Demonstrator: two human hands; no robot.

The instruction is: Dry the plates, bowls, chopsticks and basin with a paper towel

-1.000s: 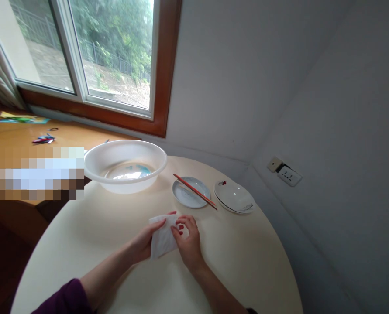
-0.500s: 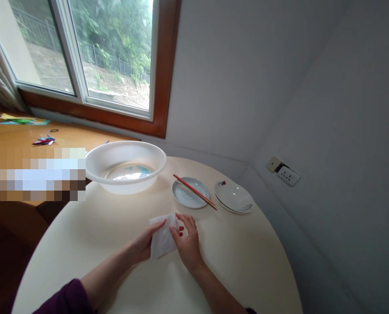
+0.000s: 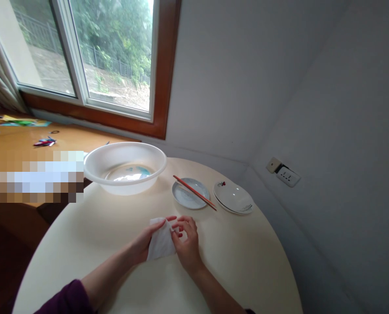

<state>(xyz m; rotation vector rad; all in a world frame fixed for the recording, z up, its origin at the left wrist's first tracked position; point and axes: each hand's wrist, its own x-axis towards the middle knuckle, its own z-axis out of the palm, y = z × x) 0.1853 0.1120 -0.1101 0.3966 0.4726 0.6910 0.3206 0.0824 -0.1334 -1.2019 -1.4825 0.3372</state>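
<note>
A folded white tissue is held between my two hands above the round table. My left hand grips its left side, thumb on top and fingers underneath. At the tissue's upper right edge, my right hand pinches a corner between thumb and fingers. Just beyond the hands stands a grey-white plate with a pair of red-brown chopsticks laid across it. To its right are stacked white dishes with a small red decoration on the rim.
A large translucent white basin stands at the table's back left; something bluish shows at its bottom. A wooden desk with scattered small items adjoins on the left. Wall sockets sit to the right, beyond the cream tabletop.
My right fingers have closed on the tissue's corner and drawn it up a little. The red marks seen beside the tissue no longer show. The dishes and basin stay put.
</note>
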